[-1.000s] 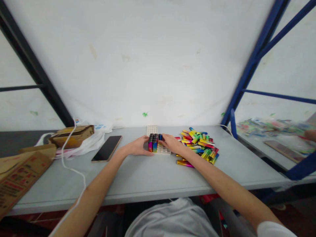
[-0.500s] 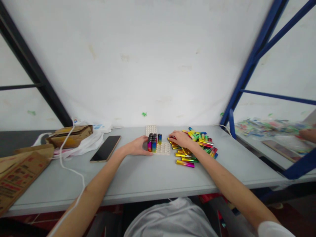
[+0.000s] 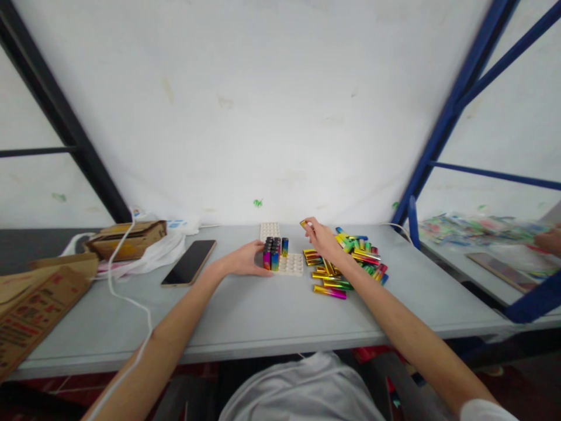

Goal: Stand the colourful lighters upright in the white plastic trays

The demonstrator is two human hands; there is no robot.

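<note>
Near the center of the frame, a white tray point(image 3: 294, 265) with rows of small round pockets, bare in its right part. At its left end, a tight cluster point(image 3: 272, 254) of shiny, black-topped tubes, all upright, with one lone tube point(image 3: 284, 247) upright just beside. Behind the cluster, a second white strip point(image 3: 269, 229) of pockets; whether joined to the first, hard to tell. Left hand point(image 3: 245, 260) curved wide around the cluster's left side. Right hand point(image 3: 322, 238) pinched narrow on a gold tube point(image 3: 303, 223), raised right of the strip. Right of center, a loose pile point(image 3: 350, 263) of colorful metallic tubes, lying flat on the gray surface point(image 3: 263, 318). At left, a phone point(image 3: 189, 263), a white bag point(image 3: 164, 254) and a cardboard box point(image 3: 131, 241), contents hidden. At lower left, a larger carton point(image 3: 39, 310). At the right edge, another person's blurred hand point(image 3: 549, 240) near colorful packets point(image 3: 473, 228).
</note>
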